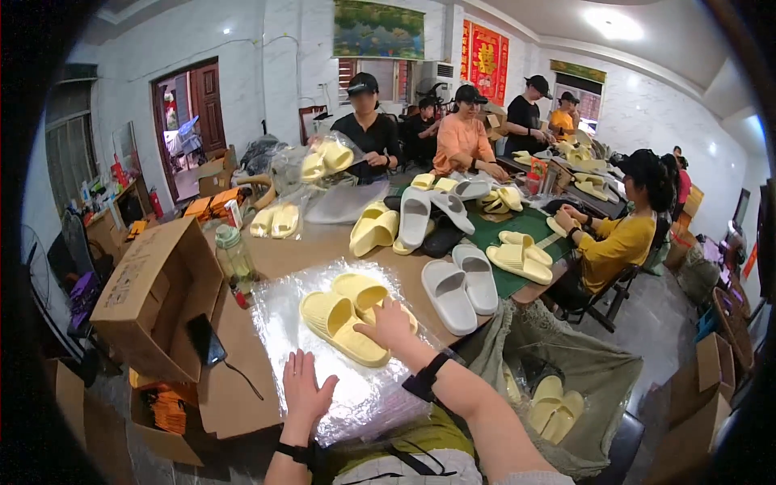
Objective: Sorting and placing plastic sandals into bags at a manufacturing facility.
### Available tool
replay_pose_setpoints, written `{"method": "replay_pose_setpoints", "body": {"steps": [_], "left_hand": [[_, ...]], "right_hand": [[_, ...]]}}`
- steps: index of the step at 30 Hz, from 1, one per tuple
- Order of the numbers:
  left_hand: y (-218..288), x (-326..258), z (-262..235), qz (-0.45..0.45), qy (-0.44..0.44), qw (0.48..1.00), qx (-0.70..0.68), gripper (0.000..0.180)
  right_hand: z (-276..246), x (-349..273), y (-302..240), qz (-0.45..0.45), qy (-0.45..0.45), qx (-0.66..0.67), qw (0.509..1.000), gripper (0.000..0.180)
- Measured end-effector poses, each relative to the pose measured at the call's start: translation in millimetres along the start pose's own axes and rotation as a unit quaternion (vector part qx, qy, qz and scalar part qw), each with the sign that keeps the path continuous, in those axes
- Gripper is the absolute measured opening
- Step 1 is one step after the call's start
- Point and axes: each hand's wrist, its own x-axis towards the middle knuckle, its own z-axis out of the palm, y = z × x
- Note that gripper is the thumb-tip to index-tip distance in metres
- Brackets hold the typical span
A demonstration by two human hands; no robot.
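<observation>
A pair of pale yellow slippers (343, 327) lies on a stack of clear plastic bags (275, 311) at the near edge of the table. My right hand (390, 325) grips the right-hand slipper, its thumb over the inner side; some fingertips are hidden against the slipper. Left of the pair, my left hand (309, 390) lies open and flat on the plastic, fingers spread. A pair of grey slippers (459, 293) stands to the right of the bags. Beyond lies a pile of yellow and grey slippers (414, 217).
An open cardboard box (153, 299), a phone (207, 339) and a green-tinted bottle (234, 255) stand at left. A sack (594, 404) at lower right holds yellow slippers (554, 408). Across the table a co-worker (368, 133) handles bagged slippers; another in yellow (618, 246) sits at right.
</observation>
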Motion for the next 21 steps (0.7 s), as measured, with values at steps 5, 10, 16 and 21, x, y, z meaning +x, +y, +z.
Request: {"method": "replay_pose_setpoints", "body": {"steps": [5,10,16,21], "left_hand": [[-5,-2,2,-0.01,-0.005,1.0,0.009,0.078],[-4,-3,0,-0.01,-0.004,1.0,-0.019,0.077],[-3,1,6,0.02,0.002,1.0,-0.024,0.074],[-20,-2,16,-0.009,0.005,1.0,-0.005,0.074]], "right_hand": [[16,8,8,-0.027,-0.043,0.215,0.975,0.045],[23,8,6,0.001,-0.057,0.266,0.962,0.047],[12,15,8,-0.065,-0.053,0.184,0.979,0.041],[47,18,3,-0.024,-0.029,0.234,0.972,0.04]]}}
